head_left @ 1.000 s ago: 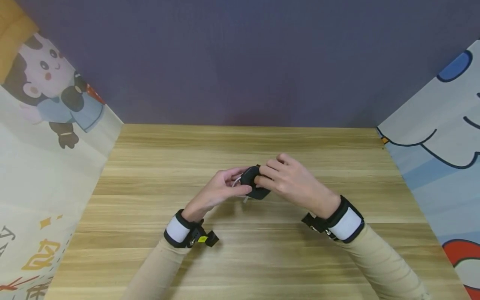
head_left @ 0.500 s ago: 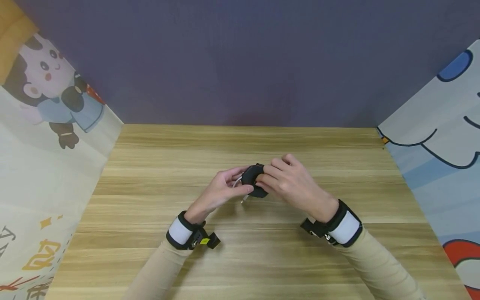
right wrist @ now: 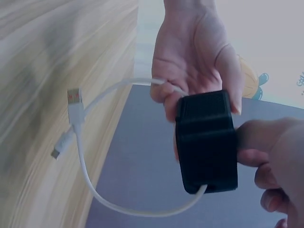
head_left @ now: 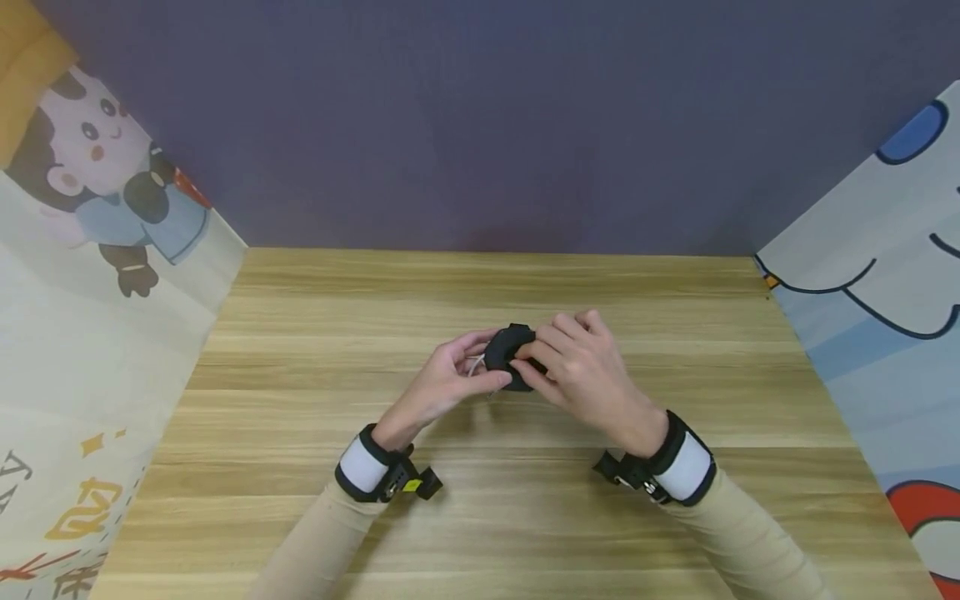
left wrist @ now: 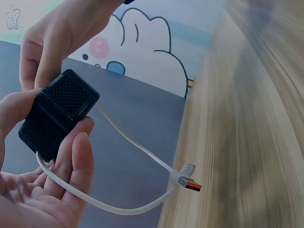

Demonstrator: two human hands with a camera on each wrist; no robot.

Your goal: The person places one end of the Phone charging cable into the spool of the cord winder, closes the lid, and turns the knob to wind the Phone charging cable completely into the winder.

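Observation:
A black cable winder [head_left: 502, 352] with textured faces is held above the table between both hands. My left hand [head_left: 448, 377] grips its left side, thumb on the near edge and fingers behind. The curled fingers of my right hand [head_left: 587, 367] pinch the winder's right side and partly cover it. From the winder's edges a white USB cable [left wrist: 121, 209] comes out in two loose lengths. Its USB plug [right wrist: 75, 107] and a smaller plug [right wrist: 62, 145] hang close together in the wrist views. Any cable inside the winder is hidden.
The wood-grain table [head_left: 510, 517] spreads beneath both hands. A dark blue-grey panel [head_left: 480, 125] stands at the back, with cartoon-printed walls at the left [head_left: 90, 350] and right [head_left: 855, 350]. Each wrist wears a strap with a small camera.
My right hand has turned against the winder, its wrist shifting slightly left and nearer. The winder has tilted a little, and the cable end below it shows less. My left hand keeps its grip.

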